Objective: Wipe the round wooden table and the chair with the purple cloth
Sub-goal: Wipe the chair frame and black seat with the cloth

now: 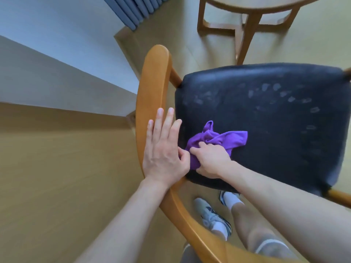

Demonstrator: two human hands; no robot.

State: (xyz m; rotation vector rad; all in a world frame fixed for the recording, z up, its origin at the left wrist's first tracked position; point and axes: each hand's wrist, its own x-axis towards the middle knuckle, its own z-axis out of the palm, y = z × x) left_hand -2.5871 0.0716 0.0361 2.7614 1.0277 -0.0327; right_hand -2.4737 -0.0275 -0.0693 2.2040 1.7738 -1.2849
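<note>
A wooden chair point(152, 88) with a curved backrest and a worn black seat point(275, 118) fills the middle of the view. The purple cloth point(226, 138) lies crumpled on the seat's near left corner. My right hand point(210, 160) presses down on it, fingers gripping the cloth. My left hand point(165, 149) rests flat on the curved backrest, fingers spread and holding nothing. The round wooden table point(252, 4) stands beyond the chair at the top, only its edge and legs point(247, 35) visible.
Pale wood floor point(57, 177) surrounds the chair. A white wall point(57, 63) and a grey radiator point(133, 12) are at the upper left. My legs and grey sneakers point(210, 215) stand behind the backrest.
</note>
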